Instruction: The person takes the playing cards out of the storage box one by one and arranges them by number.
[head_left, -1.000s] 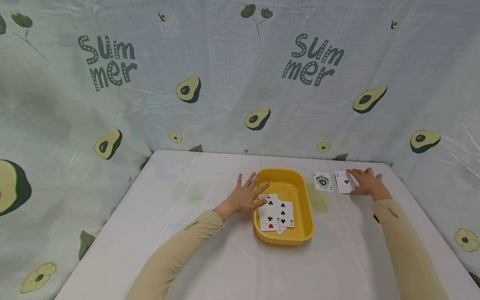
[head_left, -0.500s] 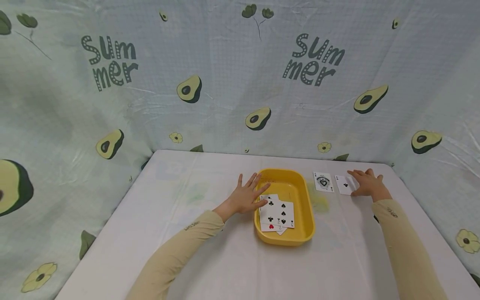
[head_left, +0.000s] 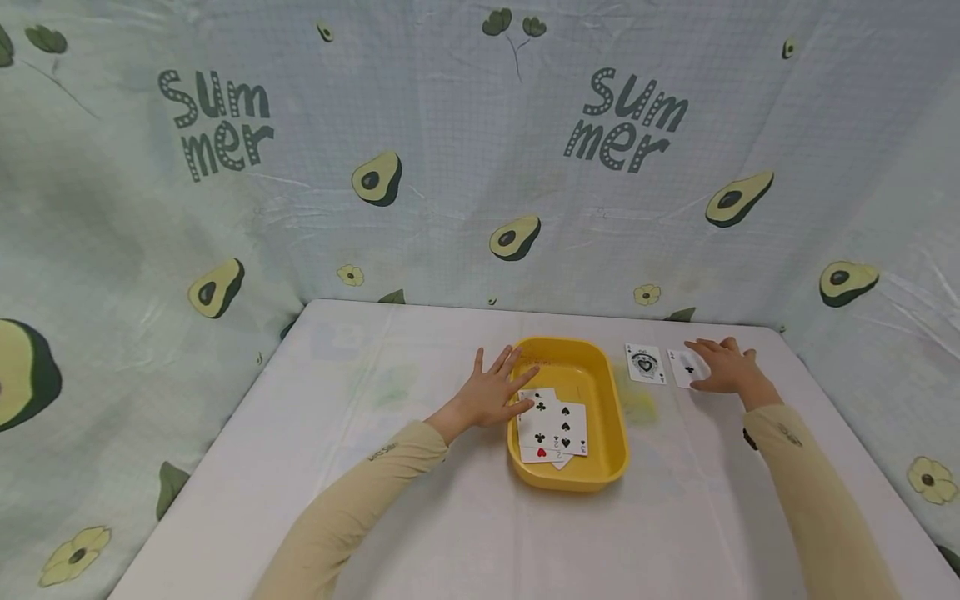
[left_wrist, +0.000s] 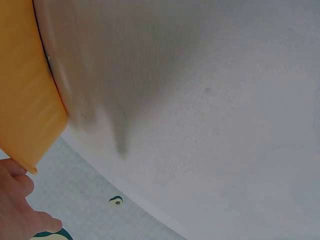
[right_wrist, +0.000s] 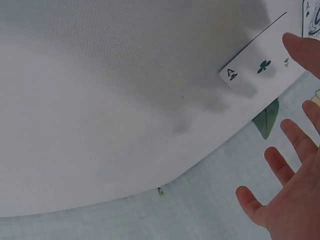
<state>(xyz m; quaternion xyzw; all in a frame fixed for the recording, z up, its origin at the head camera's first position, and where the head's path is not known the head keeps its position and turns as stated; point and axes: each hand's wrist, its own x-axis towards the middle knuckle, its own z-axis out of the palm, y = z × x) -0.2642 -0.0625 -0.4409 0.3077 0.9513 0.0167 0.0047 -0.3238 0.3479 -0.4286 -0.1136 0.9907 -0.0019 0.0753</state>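
Beside the spread right hand (head_left: 724,368), the thin ace of clubs (head_left: 681,367) seems light, slippery; pinch opposite edges. The left hand (head_left: 489,396) splays too.

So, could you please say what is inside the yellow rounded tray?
Overlapping white playing cards lie inside the tray: clubs, spades and a red heart show. Upper cards cover most of the lower ones; the left hand covers a bit of the clubs card.
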